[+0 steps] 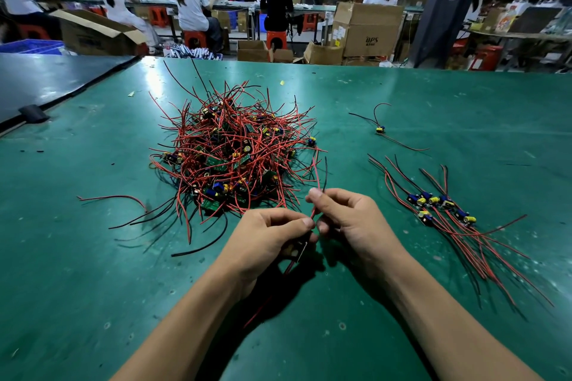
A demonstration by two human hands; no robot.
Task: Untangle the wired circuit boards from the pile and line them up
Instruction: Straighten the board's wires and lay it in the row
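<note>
A tangled pile (pixel 232 151) of small green circuit boards with red and black wires lies on the green table (pixel 433 96), ahead and left of my hands. My left hand (pixel 272 238) grips one circuit board (pixel 298 249), mostly hidden under its fingers, with wires trailing back beneath the wrist. My right hand (pixel 349 216) pinches that board's red and black wires (pixel 317 176), which stick up toward the pile. To the right, several boards lie side by side in a row (pixel 439 206), wires fanned toward me. One single wired board (pixel 380 129) lies apart, farther back.
A darker table (pixel 46 80) adjoins on the left, with a black block (pixel 32 113) at the seam. Beyond the far edge stand cardboard boxes (pixel 368 28), red stools and several seated people working at benches.
</note>
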